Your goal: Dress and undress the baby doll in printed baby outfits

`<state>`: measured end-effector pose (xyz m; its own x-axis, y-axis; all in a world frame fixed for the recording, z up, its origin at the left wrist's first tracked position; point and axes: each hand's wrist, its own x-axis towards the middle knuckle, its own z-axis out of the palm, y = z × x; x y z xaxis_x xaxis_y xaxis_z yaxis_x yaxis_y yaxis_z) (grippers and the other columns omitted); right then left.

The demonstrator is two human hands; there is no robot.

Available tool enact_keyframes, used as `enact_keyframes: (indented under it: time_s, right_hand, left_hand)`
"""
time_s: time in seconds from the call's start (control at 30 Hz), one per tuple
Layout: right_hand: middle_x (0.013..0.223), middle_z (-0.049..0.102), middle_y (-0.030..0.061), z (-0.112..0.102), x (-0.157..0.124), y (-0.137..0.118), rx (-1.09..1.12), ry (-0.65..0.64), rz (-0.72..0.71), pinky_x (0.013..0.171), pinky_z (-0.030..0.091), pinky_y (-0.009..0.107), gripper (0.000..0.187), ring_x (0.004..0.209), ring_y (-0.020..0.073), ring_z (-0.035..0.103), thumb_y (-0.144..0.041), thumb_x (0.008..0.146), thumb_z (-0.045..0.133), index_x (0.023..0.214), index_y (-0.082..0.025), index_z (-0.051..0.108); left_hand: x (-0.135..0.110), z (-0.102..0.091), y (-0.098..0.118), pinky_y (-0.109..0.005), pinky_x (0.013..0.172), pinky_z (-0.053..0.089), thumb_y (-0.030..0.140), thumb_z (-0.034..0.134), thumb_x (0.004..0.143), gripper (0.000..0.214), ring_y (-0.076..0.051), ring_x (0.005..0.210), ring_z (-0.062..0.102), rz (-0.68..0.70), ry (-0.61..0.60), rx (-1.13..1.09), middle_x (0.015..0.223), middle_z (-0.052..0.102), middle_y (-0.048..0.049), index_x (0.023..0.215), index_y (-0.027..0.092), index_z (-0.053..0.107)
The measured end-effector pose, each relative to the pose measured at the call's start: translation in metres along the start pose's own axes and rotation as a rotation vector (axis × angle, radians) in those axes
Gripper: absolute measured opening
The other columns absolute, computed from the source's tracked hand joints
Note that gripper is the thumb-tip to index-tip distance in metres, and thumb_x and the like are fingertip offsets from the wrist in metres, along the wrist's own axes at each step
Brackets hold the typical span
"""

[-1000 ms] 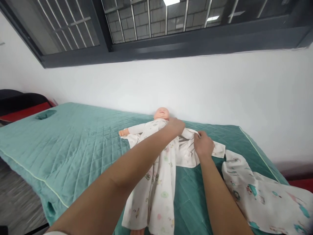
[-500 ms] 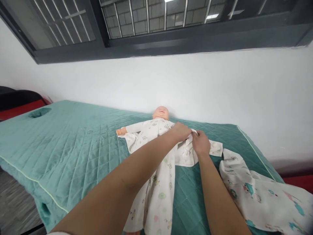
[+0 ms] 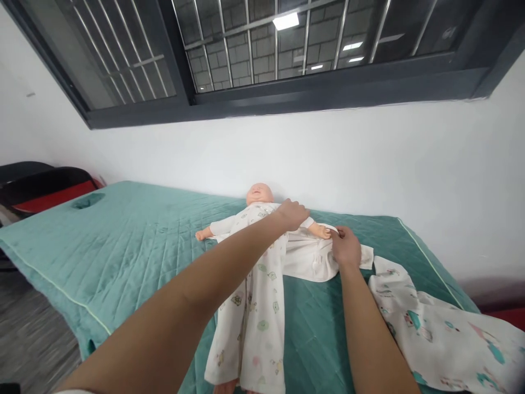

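A baby doll lies on its back, head toward the wall, dressed in white printed clothes. My left hand is closed around the doll's sleeved arm on the right side, near the shoulder. Beyond it the doll's bare hand shows, pointing right. My right hand pinches the edge of a white garment beside the doll's fingertips. This garment is spread under that arm, its sleeve end reaching past my right hand. My right fingertips are partly hidden.
A green quilted cover lies over the bed. Another white printed cloth rests at the right, touching the sleeve end. The white wall and a barred window stand behind. Red and black chairs are at the left.
My left hand has moved left, back along the doll's arm, and the doll's bare hand has come into view. My right hand has shifted slightly right with the garment edge. The camera view has tilted up.
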<state>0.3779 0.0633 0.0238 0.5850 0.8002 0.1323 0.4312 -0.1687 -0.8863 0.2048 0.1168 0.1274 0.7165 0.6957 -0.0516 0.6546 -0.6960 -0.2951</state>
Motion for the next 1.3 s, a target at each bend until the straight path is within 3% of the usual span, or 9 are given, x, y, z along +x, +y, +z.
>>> enact_keyframes:
  time_s: [0.17, 0.27, 0.43, 0.53, 0.67, 0.8, 1.0, 1.13, 1.3]
  right_hand:
    - [0.090, 0.074, 0.0095, 0.002, 0.009, 0.008, 0.355, 0.019, -0.062, 0.079, 0.054, 0.038, 0.025, 0.087, 0.0250, 0.069, -0.029, 0.063, 0.062, 0.086, -0.018, 0.065]
    - [0.097, 0.073, 0.0092, 0.000, 0.014, 0.010, 0.527, 0.122, -0.093, 0.084, 0.056, 0.041, 0.031, 0.095, 0.0244, 0.070, -0.026, 0.060, 0.055, 0.090, -0.019, 0.060]
    - [0.102, 0.069, 0.0095, -0.001, 0.011, 0.005, 0.589, 0.374, -0.172, 0.099, 0.051, 0.047, 0.033, 0.104, 0.0234, 0.068, -0.020, 0.062, 0.045, 0.094, -0.020, 0.056]
    - [0.102, 0.070, 0.0093, 0.002, 0.002, -0.003, 0.537, 0.389, -0.278, 0.100, 0.050, 0.046, 0.035, 0.103, 0.0230, 0.068, -0.016, 0.064, 0.045, 0.095, -0.018, 0.059]
    - [0.105, 0.071, 0.0105, 0.008, -0.010, -0.014, 0.482, 0.241, -0.389, 0.099, 0.051, 0.045, 0.030, 0.103, 0.0231, 0.068, -0.016, 0.070, 0.051, 0.097, -0.016, 0.064]
    - [0.112, 0.071, 0.0117, 0.018, -0.022, -0.023, 0.503, 0.023, -0.412, 0.101, 0.050, 0.046, 0.027, 0.108, 0.0242, 0.067, -0.023, 0.078, 0.060, 0.104, -0.016, 0.064]
    - [0.144, 0.058, 0.0048, 0.036, -0.043, -0.037, 0.287, -0.411, -0.448, 0.117, 0.035, 0.047, 0.039, 0.136, 0.0242, 0.050, -0.042, 0.092, 0.061, 0.128, -0.028, 0.062]
    - [0.152, 0.050, 0.0016, 0.046, -0.060, -0.049, 0.212, -0.531, -0.441, 0.122, 0.026, 0.046, 0.047, 0.145, 0.0238, 0.039, -0.051, 0.094, 0.058, 0.137, -0.033, 0.057]
    - [0.161, 0.037, -0.0015, 0.052, -0.076, -0.059, 0.222, -0.620, -0.432, 0.126, 0.017, 0.046, 0.055, 0.151, 0.0240, 0.028, -0.054, 0.092, 0.059, 0.144, -0.036, 0.051]
  left_hand:
    - [-0.002, -0.001, 0.005, -0.035, 0.084, 0.048, 0.018, 0.056, 0.088, 0.031, -0.027, 0.104, 0.066, 0.012, 0.011, -0.040, 0.115, 0.069, -0.0141, 0.119, 0.016, 0.060]
    - [0.001, 0.001, 0.016, -0.036, 0.080, 0.050, 0.024, 0.062, 0.085, 0.035, -0.028, 0.100, 0.067, 0.030, -0.001, -0.092, 0.114, 0.070, -0.0148, 0.119, 0.014, 0.059]
    - [0.011, 0.013, 0.039, -0.039, 0.087, 0.050, 0.021, 0.060, 0.085, 0.040, -0.030, 0.110, 0.064, 0.026, -0.023, -0.178, 0.122, 0.068, -0.0152, 0.124, 0.014, 0.059]
    - [0.011, 0.016, 0.048, -0.042, 0.093, 0.048, 0.018, 0.057, 0.087, 0.039, -0.031, 0.117, 0.061, -0.009, -0.049, -0.208, 0.129, 0.065, -0.0159, 0.125, 0.014, 0.060]
    - [-0.008, 0.008, 0.042, -0.046, 0.098, 0.046, 0.027, 0.057, 0.090, 0.038, -0.032, 0.122, 0.057, -0.056, -0.014, -0.261, 0.132, 0.062, -0.0162, 0.125, 0.013, 0.060]
    - [-0.054, 0.007, 0.004, -0.040, 0.095, 0.049, 0.031, 0.054, 0.093, 0.030, -0.028, 0.118, 0.060, -0.153, 0.128, -0.415, 0.129, 0.065, -0.0118, 0.117, 0.016, 0.065]
    - [-0.125, 0.059, -0.048, -0.032, 0.105, 0.045, 0.042, 0.046, 0.098, 0.033, -0.020, 0.122, 0.059, -0.438, 0.554, -1.038, 0.132, 0.066, -0.0029, 0.122, 0.025, 0.063]
    - [-0.133, 0.084, -0.051, -0.031, 0.109, 0.041, 0.044, 0.053, 0.095, 0.037, -0.020, 0.127, 0.055, -0.498, 0.579, -1.263, 0.136, 0.061, -0.0048, 0.125, 0.024, 0.061]
    - [-0.128, 0.086, -0.052, -0.031, 0.111, 0.039, 0.041, 0.061, 0.091, 0.038, -0.020, 0.127, 0.053, -0.484, 0.570, -1.300, 0.136, 0.060, -0.0074, 0.124, 0.021, 0.058]
